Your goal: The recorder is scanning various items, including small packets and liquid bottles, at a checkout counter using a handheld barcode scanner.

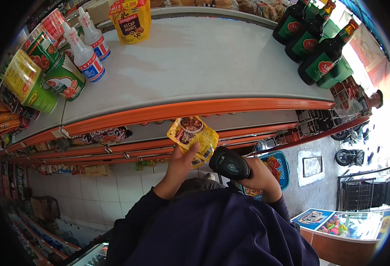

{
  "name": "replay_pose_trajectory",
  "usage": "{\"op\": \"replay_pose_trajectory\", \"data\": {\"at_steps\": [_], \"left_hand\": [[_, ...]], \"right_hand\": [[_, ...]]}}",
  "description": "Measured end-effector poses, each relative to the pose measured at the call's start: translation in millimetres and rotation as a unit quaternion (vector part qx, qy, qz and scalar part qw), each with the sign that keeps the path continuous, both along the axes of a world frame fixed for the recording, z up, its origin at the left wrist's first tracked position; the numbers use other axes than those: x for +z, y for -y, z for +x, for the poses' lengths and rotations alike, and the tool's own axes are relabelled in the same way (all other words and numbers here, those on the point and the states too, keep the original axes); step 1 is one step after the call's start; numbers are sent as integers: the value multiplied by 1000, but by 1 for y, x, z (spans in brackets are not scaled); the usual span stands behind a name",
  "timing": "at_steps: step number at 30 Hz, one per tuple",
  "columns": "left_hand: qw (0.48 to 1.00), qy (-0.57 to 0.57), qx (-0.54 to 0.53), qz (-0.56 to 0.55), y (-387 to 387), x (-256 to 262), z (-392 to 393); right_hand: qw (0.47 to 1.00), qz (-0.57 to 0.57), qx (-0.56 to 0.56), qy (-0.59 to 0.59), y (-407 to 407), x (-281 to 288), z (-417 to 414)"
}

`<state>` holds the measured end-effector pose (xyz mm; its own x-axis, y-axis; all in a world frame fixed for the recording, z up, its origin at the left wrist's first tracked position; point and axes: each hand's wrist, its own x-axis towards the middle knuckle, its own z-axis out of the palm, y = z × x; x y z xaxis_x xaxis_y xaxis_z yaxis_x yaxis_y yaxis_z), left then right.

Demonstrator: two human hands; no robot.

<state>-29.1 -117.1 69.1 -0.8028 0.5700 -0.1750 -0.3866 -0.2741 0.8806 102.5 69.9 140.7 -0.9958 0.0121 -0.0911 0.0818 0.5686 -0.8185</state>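
Note:
My left hand holds several yellow sauce pouches, fanned over one another, with the thumb across the front one. My right hand grips a black handheld barcode scanner, its head close to the lower right corner of the pouches. Before me is a white shelf board with an orange front rail. A yellow Indofood sweet soy sauce pouch stands towards its back left. Dark ABC sauce bottles stand at the right end.
Clear Dixi bottles and green cups stand on the left. Lower shelves hold snack packs. A blue basket with packets is beyond my right hand. A glass display case stands at lower right; a person is far right.

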Motion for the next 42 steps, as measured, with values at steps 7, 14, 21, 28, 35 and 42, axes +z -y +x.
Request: {"op": "replay_pose_trajectory", "data": {"at_steps": [7, 14, 21, 28, 35, 42], "left_hand": [[1000, 15, 3, -6, 1, -2, -1], [999, 36, 4, 34, 2, -3, 1], [998, 41, -2, 55, 8, 0, 3], [996, 43, 5, 74, 10, -1, 4], [997, 55, 25, 50, 11, -8, 1], [999, 10, -12, 41, -4, -3, -1]], "right_hand": [[998, 19, -37, -49, -18, 25, 4], [934, -12, -220, -280, -56, 84, -45], [872, 356, -246, -230, -97, 112, -147], [821, 456, -241, -244, -113, 94, -177], [826, 285, -161, -459, -29, 99, -120], [971, 165, -44, -166, 49, 1, -50]]}}
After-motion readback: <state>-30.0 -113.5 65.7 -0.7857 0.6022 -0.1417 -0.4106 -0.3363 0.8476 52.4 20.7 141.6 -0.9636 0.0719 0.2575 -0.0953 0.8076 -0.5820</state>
